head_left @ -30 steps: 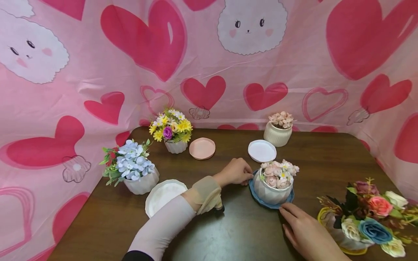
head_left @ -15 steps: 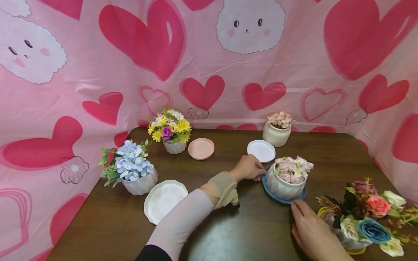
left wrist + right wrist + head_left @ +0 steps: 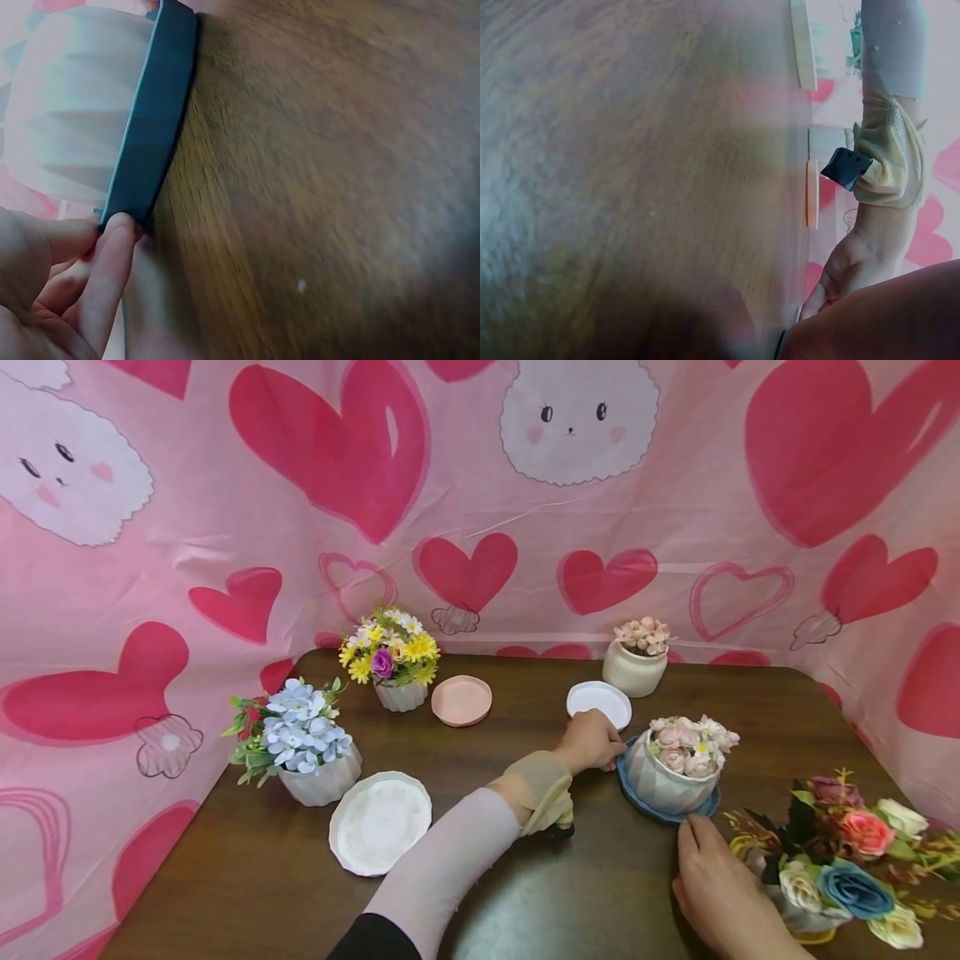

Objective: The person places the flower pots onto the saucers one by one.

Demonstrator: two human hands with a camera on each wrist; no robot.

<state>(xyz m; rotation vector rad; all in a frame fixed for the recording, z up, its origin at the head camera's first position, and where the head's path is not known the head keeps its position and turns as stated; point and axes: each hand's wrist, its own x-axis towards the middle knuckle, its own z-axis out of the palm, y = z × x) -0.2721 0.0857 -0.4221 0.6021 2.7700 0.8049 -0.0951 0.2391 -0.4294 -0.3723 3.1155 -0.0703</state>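
A white faceted pot (image 3: 667, 781) of pale pink roses and small white flowers stands upright on a blue scalloped saucer (image 3: 645, 802), right of the table's middle. At the saucer's left rim my left hand (image 3: 591, 742) pinches the edge; the left wrist view shows the thumb and a finger (image 3: 112, 255) on the rim. My right hand (image 3: 723, 889) is at the front rim, its fairly straight fingertips (image 3: 699, 825) touching the edge. In the right wrist view its fingertips are hidden, and only part of the right hand (image 3: 877, 319) shows.
Close on the right stands a mixed bouquet (image 3: 855, 860) in a pot on a yellow saucer. Behind are a white saucer (image 3: 600, 700) and a cream pot (image 3: 633, 670). Leftward lie a pink saucer (image 3: 461, 700), a white plate (image 3: 378, 822), a yellow-flowered pot (image 3: 401, 695) and a blue-flowered pot (image 3: 318, 781).
The blue saucer with its pot has moved to the right and slightly back, both hands moving along with it. The other pots and saucers stay where they were.
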